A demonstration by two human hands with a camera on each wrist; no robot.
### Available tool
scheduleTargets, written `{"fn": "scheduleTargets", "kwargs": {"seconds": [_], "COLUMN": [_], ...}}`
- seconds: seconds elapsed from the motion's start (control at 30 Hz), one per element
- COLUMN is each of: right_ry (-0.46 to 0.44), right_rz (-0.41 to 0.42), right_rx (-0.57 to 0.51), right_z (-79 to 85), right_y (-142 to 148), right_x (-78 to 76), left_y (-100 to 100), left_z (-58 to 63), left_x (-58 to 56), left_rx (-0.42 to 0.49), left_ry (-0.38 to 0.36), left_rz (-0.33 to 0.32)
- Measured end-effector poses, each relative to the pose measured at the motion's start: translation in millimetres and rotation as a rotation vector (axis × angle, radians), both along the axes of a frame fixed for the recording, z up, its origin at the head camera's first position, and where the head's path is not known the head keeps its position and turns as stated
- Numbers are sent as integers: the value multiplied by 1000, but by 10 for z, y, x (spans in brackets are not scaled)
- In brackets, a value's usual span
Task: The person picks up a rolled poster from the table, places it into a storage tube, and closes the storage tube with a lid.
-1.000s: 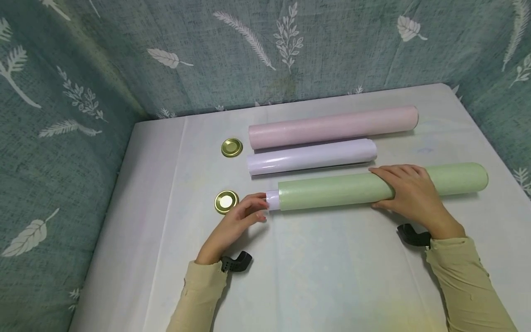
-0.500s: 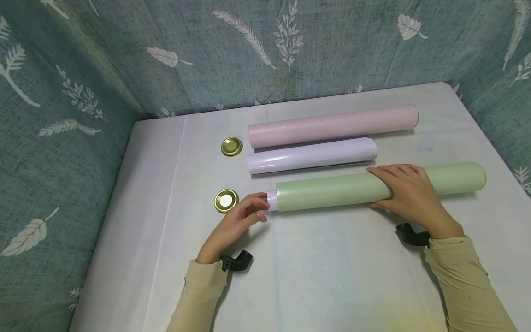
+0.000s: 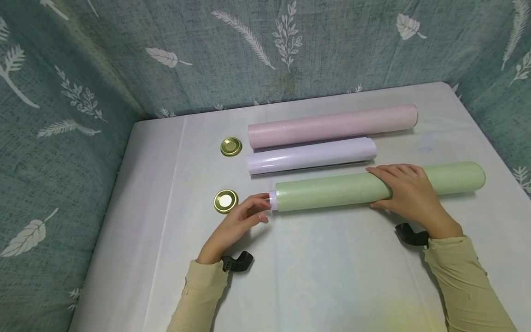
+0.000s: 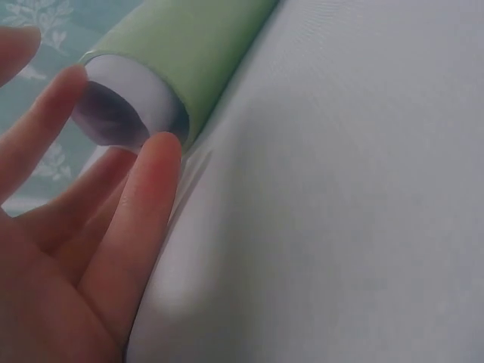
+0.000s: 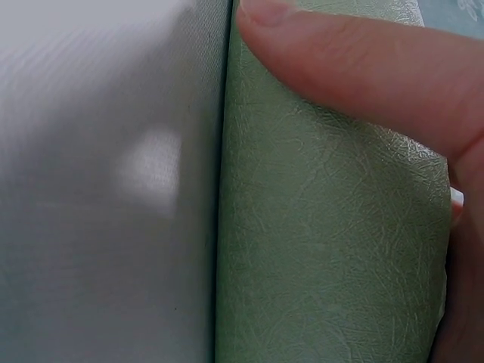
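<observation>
A long green tube (image 3: 323,192), like a paper roll, lies across the table. A short end of a pale lilac roll (image 3: 273,201) sticks out of its left opening. My right hand (image 3: 408,196) grips the green tube right of its middle, thumb on the near side and fingers over the top. At the left opening is my left hand (image 3: 238,221), its fingers spread and slightly bent at the lilac end. The left wrist view shows those fingertips around the rim of the hollow lilac roll (image 4: 132,79), not closed round it. The roll's inner length is hidden inside the green tube (image 4: 189,45).
Behind the green tube lie a shiny lilac roll (image 3: 311,157) and a longer pink roll (image 3: 333,126), roughly parallel. Two gold jar lids lie at left: a far lid (image 3: 231,146) and a near lid (image 3: 226,201) close to my left hand. Patterned curtains (image 3: 249,55) border the table.
Less of the lilac roll sticks out of the green tube. The green tube has shifted slightly left with my right hand, while my left hand stays nearly in place.
</observation>
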State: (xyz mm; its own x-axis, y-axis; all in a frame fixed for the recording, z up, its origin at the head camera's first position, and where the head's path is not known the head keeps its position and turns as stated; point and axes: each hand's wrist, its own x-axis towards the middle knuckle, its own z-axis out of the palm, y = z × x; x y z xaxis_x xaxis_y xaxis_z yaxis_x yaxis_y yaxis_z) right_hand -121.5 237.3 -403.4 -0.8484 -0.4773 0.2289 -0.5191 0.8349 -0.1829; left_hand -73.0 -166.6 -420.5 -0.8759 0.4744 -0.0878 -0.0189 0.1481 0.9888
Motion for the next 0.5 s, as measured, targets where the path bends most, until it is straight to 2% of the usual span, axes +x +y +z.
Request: {"fn": "scheduleTargets", "kwargs": {"seconds": [0.27,0.5], "right_ry": [12,15], "right_rz": [6,17], "right_rx": [-6,-12], "right_z": [10,-10], "right_y": [-11,-49], "right_x": [-9,-8], "left_y": [42,81], "left_z": [13,182], "left_x": [-20,10], "left_rx": [49,68], "left_ry": [-12,-33], "left_rz": [-22,-21]}}
